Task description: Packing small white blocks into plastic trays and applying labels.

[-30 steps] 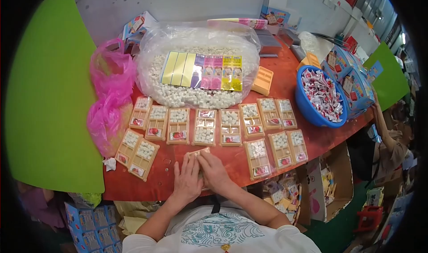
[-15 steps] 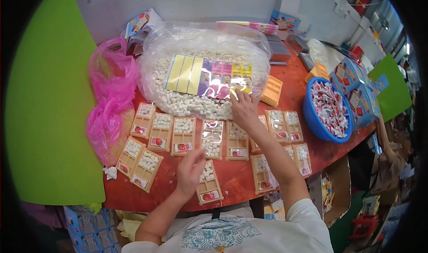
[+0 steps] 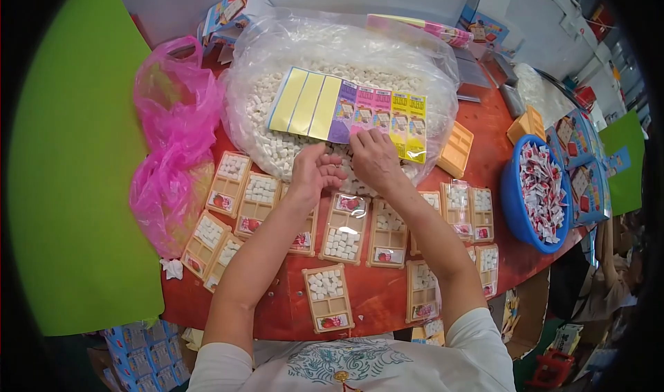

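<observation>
My right hand point(image 3: 375, 162) is at the lower edge of a sheet of yellow, purple and pink stickers point(image 3: 304, 105), its fingers bent and pinched on that edge. The sheet lies on a big clear plastic bag point(image 3: 266, 57) full of small white cubes. Beside it my left hand point(image 3: 317, 174) hovers over the bag's near edge, fingers curved and apart, with nothing seen in them. Nearer me stand tan compartment trays holding white cubes and a small strawberry-printed sachet; one tray point(image 3: 344, 227) is under a shiny clear cover, and another tray point(image 3: 328, 296) lies closest to me.
A blue basin point(image 3: 512, 205) of small wrapped sachets stands at the right, next to printed blue boxes point(image 3: 588, 184). Stacked tan trays point(image 3: 456, 148) lie right of the bag. A pink plastic bag point(image 3: 169, 150) and a tall green panel point(image 3: 76, 171) are at the left.
My left hand has moved forward from the near trays to beside my right hand. My right hand has shifted from the yellow stickers to the pink ones. The view has tilted slightly.
</observation>
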Available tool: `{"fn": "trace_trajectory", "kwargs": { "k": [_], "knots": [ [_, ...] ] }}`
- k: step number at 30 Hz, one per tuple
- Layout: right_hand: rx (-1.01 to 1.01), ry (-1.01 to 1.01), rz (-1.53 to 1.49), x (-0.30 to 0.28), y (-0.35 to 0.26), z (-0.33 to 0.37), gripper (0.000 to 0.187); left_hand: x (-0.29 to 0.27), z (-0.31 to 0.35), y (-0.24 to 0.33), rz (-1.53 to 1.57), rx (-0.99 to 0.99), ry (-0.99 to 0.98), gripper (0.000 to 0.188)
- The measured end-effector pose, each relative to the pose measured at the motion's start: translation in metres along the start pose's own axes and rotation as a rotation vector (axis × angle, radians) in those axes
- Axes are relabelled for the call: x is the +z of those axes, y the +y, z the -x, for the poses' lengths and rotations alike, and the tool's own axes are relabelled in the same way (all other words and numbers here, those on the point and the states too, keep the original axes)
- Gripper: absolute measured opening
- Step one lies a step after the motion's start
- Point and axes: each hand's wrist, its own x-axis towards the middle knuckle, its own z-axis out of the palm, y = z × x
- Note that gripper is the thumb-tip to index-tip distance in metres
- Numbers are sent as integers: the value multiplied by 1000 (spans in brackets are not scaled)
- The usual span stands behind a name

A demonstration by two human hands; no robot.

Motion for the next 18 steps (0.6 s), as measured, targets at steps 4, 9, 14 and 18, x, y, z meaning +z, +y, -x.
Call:
{"fn": "trace_trajectory", "kwargs": {
  "k": [4, 9, 14, 18],
  "knots": [
    [-30, 29, -67, -9, -6, 0, 21, 5, -11, 5, -102, 132, 68, 31],
    [15, 34, -201, -19, -13, 0, 18, 2, -10, 4, -123, 112, 43, 24],
    [146, 55, -440, -19, -23, -9, 15, 5, -2, -3, -29, 167, -25, 14],
    [242, -8, -500, -14, -23, -10, 10, 6, 4, -5, -79, 189, -48, 14]
  ]
}}
